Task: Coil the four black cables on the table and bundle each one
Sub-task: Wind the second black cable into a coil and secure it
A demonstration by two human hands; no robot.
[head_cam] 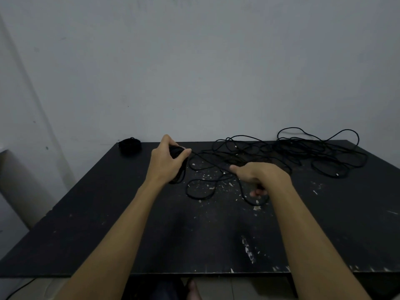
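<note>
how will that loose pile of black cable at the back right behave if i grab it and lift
The loose cable probably stays floppy: it lies in slack, uneven loops. It looks thin, so likely light. The strands cross many times, so a lift may drag the tangle along, perhaps also the strand running to the left hand.

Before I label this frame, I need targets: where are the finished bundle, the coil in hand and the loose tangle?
finished bundle (129,145), head view, its middle.
coil in hand (178,169), head view, hanging loops.
loose tangle (303,149), head view, dense middle.
</note>
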